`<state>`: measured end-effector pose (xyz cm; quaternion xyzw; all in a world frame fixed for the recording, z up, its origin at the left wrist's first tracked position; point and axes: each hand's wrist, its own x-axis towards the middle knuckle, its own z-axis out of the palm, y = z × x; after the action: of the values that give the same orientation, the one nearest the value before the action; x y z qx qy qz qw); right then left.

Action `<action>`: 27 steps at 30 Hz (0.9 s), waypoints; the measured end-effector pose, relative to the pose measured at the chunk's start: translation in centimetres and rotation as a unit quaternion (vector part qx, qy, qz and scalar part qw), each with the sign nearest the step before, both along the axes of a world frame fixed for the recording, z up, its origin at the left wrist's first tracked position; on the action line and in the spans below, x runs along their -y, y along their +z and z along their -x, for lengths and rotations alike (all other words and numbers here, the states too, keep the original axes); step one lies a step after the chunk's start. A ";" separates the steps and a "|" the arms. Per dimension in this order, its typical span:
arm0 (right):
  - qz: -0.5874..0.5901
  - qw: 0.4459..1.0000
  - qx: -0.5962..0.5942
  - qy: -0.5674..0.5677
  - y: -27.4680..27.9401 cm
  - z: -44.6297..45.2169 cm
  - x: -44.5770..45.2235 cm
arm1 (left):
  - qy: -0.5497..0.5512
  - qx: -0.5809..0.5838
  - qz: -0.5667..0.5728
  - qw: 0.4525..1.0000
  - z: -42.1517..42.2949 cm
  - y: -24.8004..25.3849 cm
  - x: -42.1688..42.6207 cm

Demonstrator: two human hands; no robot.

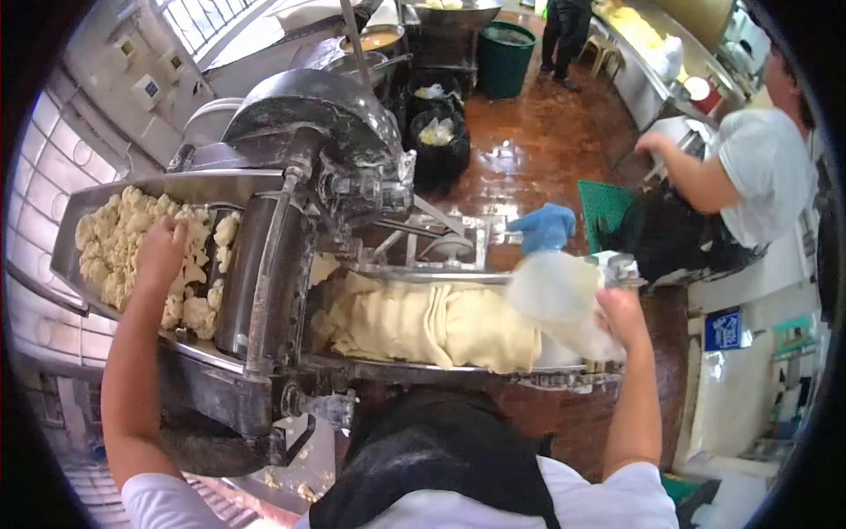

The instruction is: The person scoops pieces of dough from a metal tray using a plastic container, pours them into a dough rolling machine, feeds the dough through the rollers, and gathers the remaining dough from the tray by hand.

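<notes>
At the left, my left hand [163, 251] reaches into crumbly dough [115, 238] in the metal hopper [66, 220]; its fingertips are bent down into the lumps, and what they grip is hidden. Right of the hopper lies the machine's dark roller [251, 273]. A thick folded sheet of pale dough [397, 322] rests on the tray below the roller. Over the right end of that tray, my right hand [624, 316] is closed on a whitish translucent container [555, 291], blurred by motion.
Another person [767, 176] in a white shirt stands at the right, one arm out. A blue cloth [544, 227] hangs beyond the tray. Farther back are a green bin [506, 62], black bins, someone's legs [566, 35] and a metal counter [643, 79].
</notes>
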<state>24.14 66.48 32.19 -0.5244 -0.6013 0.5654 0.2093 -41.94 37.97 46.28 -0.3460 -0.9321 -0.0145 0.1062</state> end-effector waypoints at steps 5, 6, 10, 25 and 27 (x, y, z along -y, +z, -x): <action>-0.065 0.984 0.165 0.004 -7.9 -8.4 -1.4 | -0.057 -0.151 -0.081 0.984 -4.4 2.5 -1.1; -0.046 0.970 0.237 0.003 -7.4 -8.7 -1.5 | 0.029 -0.100 -0.075 0.992 -4.3 3.0 -1.3; -0.156 0.869 0.466 0.058 -10.4 -12.0 -4.0 | 0.127 0.011 -0.017 0.992 -0.1 0.5 -0.5; -0.350 0.928 0.118 0.049 -8.9 7.7 -2.0 | -0.010 0.151 -0.074 0.986 -7.0 -0.4 -5.2; -0.281 0.942 0.145 0.110 -9.8 10.0 -0.6 | 0.026 0.129 -0.137 0.982 -7.2 2.7 -5.1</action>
<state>14.13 67.07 22.35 -0.4513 -0.8136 0.3104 0.1952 -34.73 43.09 48.96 -0.2991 -0.9359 -0.1833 0.0321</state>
